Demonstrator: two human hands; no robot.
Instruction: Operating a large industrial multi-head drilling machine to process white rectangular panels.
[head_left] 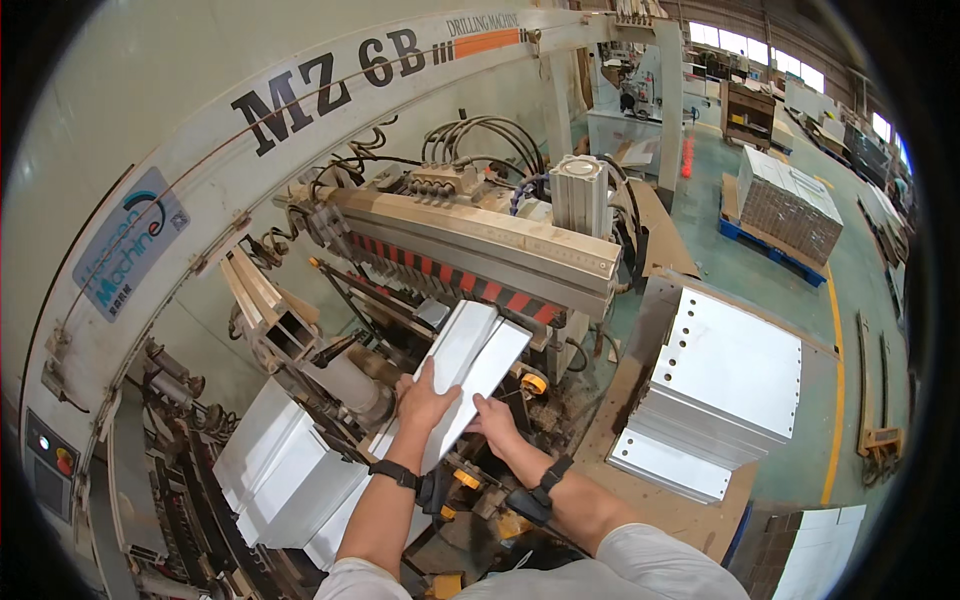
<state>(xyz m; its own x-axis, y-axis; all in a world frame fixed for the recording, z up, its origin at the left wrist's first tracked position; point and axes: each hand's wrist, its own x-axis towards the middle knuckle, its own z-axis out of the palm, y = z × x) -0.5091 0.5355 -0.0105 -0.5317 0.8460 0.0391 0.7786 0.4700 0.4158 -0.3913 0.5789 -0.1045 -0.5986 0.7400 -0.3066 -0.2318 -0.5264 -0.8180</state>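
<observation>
In front of me, two long white panels lie side by side at a slant, the left panel (452,345) and the right panel (492,368), with their far ends at the drilling machine (480,235). My left hand (425,402) is closed on the left panel, its thumb stretched across the top face and some fingers hidden past the edge. My right hand (494,420) grips the near right edge of the right panel between thumb and fingers. Both wrists wear dark bands. Below my left hand, more white board surface shows between the forearms.
A stack of white panels (285,465) stands left of my left arm. To the right, a stack of drilled white panels (728,360) rests on brown board. Yellow-black knobs (533,383) stick out beside my right hand. A loaded blue pallet (770,250) stands farther off.
</observation>
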